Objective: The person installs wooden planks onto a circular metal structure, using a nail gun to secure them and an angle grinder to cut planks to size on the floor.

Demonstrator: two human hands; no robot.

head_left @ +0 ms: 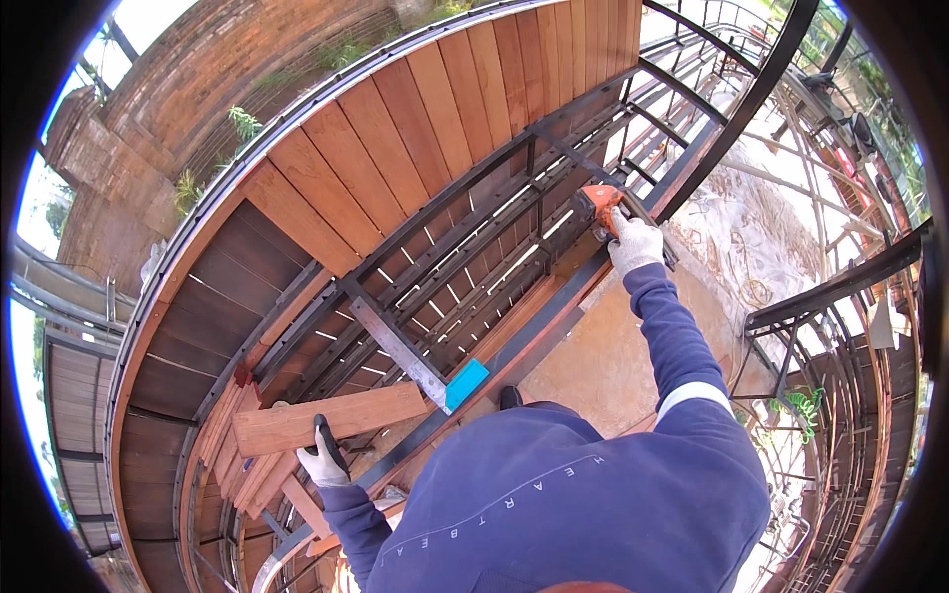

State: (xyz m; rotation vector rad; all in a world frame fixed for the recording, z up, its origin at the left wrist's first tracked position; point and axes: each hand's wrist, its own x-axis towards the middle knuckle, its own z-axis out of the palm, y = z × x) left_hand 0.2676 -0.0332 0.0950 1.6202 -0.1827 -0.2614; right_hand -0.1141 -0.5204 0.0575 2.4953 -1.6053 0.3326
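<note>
So from the head view, looking down: the left hand [324, 460], in a white glove with dark patches, has hold of a reddish-brown plank [336, 419] by its lower long edge, thumb up over the top face. The fingers are tucked underneath, so I can't tell how far they're curled. The plank lies at a slight slant, its left end over by a pile of boards [259, 482] and its right end just short of a teal block [466, 383]. Can't say if it's actually resting on that pile. The teal block sits where a grey metal crosspiece [395, 346] meets the near edge of the frame, right by a long dark beam [550, 314]. The right hand [636, 244], white glove too, is way out toward the far right end of that beam, well apart from the left one. It's closed around an orange tool [598, 203]; the far fingers are hidden, so the exact grip isn't clear. Past all that, a row of orange-brown boards [415, 119] lines the outer edge of the curved frame, side by side, with darker boards [222, 282] past its left end.
</note>
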